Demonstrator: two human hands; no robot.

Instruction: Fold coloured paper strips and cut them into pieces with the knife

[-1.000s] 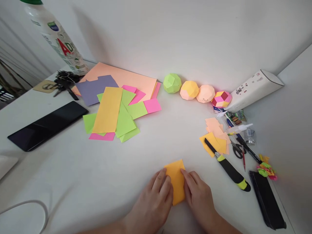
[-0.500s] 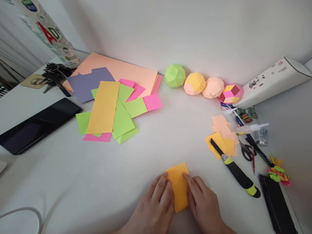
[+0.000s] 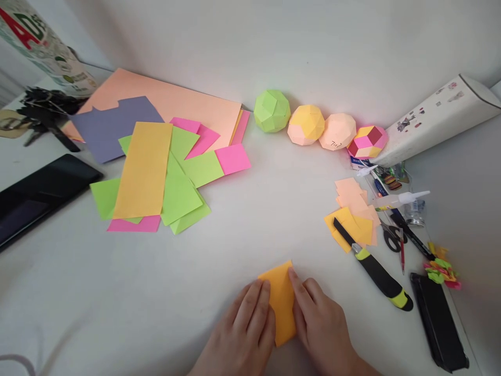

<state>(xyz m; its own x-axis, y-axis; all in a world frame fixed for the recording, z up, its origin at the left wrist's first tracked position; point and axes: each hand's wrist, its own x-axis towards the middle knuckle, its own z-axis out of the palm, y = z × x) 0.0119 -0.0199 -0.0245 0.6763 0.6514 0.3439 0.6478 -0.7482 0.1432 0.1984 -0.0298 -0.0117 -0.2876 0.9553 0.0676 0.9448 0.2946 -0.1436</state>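
Observation:
A folded orange sheet of paper (image 3: 283,300) lies on the white desk in front of me, its long sides running roughly away from me. My left hand (image 3: 245,326) holds down its left side, several fingers pressed together on the paper. On the right edge, my right hand (image 3: 323,321) grips the sheet, with the index fingertip at the far right corner and the thumb low along the side. The other right fingers are curled. A cutter knife (image 3: 378,274) with a black and lime handle lies to the right, its blade across small orange paper pieces (image 3: 354,225).
Loose green, pink and yellow sheets (image 3: 143,169) overlap at the left beside a black phone (image 3: 47,196). Folded paper balls (image 3: 272,111) line the wall. Scissors (image 3: 392,239), a glue bottle (image 3: 399,199) and a black case (image 3: 438,321) crowd the right edge.
My right index finger has slid up the paper's edge to its far corner. The left fingers lie flatter on the sheet. The whole view has shifted slightly.

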